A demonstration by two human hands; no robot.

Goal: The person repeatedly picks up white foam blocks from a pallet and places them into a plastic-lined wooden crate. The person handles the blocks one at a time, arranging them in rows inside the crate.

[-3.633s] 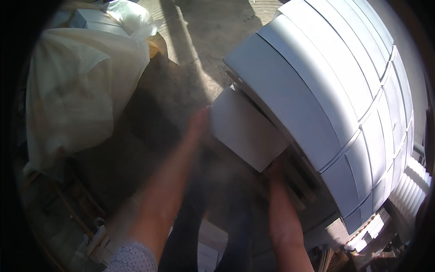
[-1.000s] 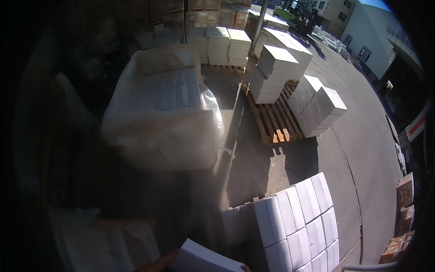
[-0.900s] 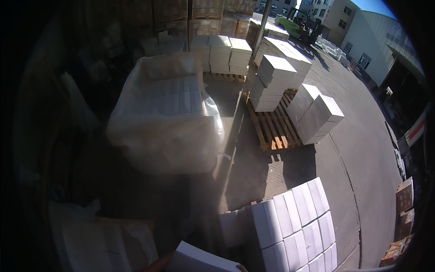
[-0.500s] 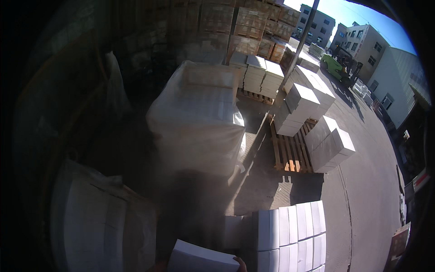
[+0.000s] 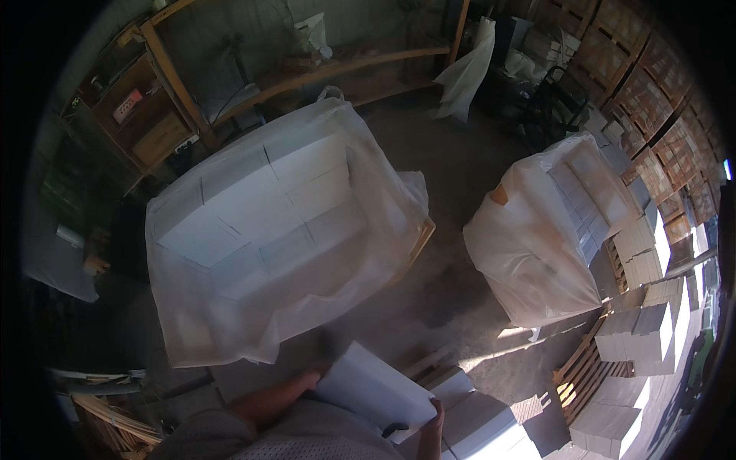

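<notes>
A white rectangular block (image 5: 376, 387) with a smooth face is held in front of my body, tilted down to the right. My left hand (image 5: 310, 379) is closed on its left end, and my right hand (image 5: 436, 415) grips its right end. The fingers beneath the block are hidden. A small dark piece (image 5: 395, 429) shows at its lower edge near my right hand; I cannot tell what it is. Just right of the block lies a stack of similar white blocks (image 5: 491, 425).
Ahead stands a large plastic-draped stack (image 5: 222, 314) of white blocks; another wrapped stack (image 5: 529, 253) is to the right. Farther right are a wooden pallet (image 5: 580, 360) and crates (image 5: 652, 107). What looks like another person's hand (image 5: 96, 265) shows at far left.
My view has swung left, so the wrapped stacks and the pallet now sit farther right. More of the white block and both my hands show; the block stays held.
</notes>
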